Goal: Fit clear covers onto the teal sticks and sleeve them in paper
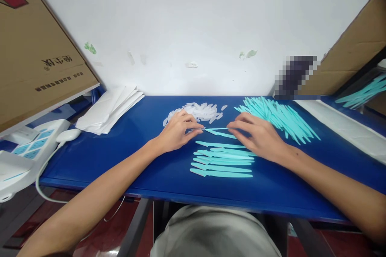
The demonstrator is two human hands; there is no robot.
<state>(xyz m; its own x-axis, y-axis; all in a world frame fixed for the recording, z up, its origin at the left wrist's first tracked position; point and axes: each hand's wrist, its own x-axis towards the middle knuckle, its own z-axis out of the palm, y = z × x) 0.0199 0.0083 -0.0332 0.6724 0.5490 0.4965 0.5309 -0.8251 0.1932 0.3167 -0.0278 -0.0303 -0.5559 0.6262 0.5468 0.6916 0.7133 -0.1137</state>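
My left hand (181, 130) pinches the tip end of a thin turquoise eyebrow razor (217, 129); a clear cap may be between those fingertips, but it is too small to tell. The razor's other end is gripped by my right hand (256, 132), so it lies level above the table. Just behind my left hand is a loose heap of translucent white blade caps (203, 111). Below my hands, several turquoise razors (223, 164) lie roughly parallel, blade ends to the left. A larger pile of turquoise razors (280, 116) spreads beyond my right hand.
White paper sheets or bags (110, 110) lie on the blue table (120, 156) at the left. Beside them are a power strip (36, 140) and a white cable. Cardboard boxes (36, 40) flank both sides, with a white wall behind. A long white strip (340, 128) lies right.
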